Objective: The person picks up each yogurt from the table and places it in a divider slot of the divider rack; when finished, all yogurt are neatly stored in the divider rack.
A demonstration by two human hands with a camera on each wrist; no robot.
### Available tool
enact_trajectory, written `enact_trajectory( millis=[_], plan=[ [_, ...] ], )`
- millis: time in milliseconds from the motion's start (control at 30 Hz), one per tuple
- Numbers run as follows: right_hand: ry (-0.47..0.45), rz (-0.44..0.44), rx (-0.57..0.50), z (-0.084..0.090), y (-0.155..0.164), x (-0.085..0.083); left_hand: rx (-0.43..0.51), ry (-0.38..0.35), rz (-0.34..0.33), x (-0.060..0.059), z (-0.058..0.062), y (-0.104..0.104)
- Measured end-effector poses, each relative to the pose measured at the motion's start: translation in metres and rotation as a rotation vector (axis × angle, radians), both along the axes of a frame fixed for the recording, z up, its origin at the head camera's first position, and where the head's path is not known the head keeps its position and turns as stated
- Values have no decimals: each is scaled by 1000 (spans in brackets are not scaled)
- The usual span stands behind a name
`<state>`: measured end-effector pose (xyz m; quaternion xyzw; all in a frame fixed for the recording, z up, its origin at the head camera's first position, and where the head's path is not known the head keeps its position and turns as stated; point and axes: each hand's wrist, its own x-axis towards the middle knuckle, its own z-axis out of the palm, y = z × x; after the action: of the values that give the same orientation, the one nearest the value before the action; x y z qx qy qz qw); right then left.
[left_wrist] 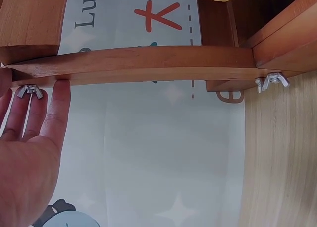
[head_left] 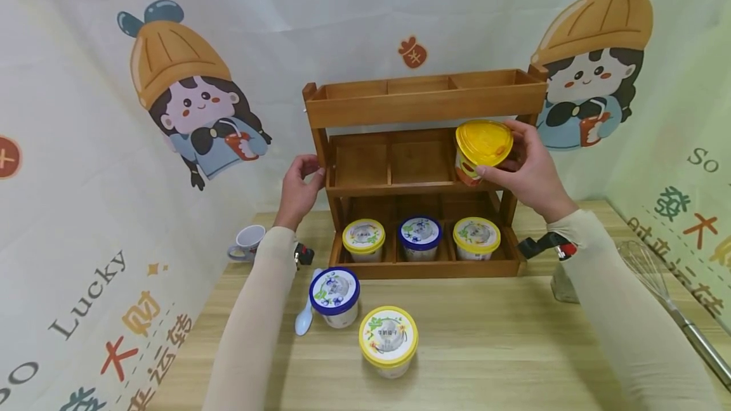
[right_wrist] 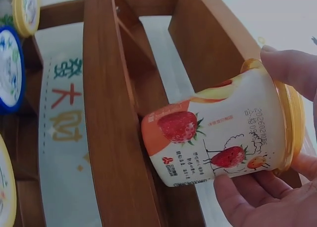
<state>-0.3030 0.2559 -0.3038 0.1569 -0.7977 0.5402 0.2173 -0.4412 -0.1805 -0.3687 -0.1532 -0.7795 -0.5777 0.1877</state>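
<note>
At the middle shelf's right compartment, my right hand grips a yogurt cup with a yellow lid, thumb and fingers around its upper part. Strawberries show on the tilted cup in the right wrist view, its base by the shelf's front rail. My left hand touches the left upright of the wooden rack. In the left wrist view, that hand's extended fingers meet the wooden side bar near a wing nut. The bottom shelf holds two yellow-lidded tubs around a blue-lidded tub.
On the table before the rack stand another blue-lidded tub and a yellow-lidded tub. A light blue spoon and a white mug lie left. A whisk and a partly hidden container are at the right.
</note>
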Motion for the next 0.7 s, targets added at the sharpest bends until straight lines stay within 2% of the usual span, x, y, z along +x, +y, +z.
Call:
enact_trajectory(
  millis=[300, 500, 700],
  plan=[
    [17, -79, 28, -6, 11, -3, 6, 12, -11, 0, -3, 1],
    [25, -51, 59, -7, 13, -4, 7, 10, -14, -1, -5, 1],
    [54, -39, 117, -12, 13, -12, -4, 4, -1, 1, -3, 1]
  ],
)
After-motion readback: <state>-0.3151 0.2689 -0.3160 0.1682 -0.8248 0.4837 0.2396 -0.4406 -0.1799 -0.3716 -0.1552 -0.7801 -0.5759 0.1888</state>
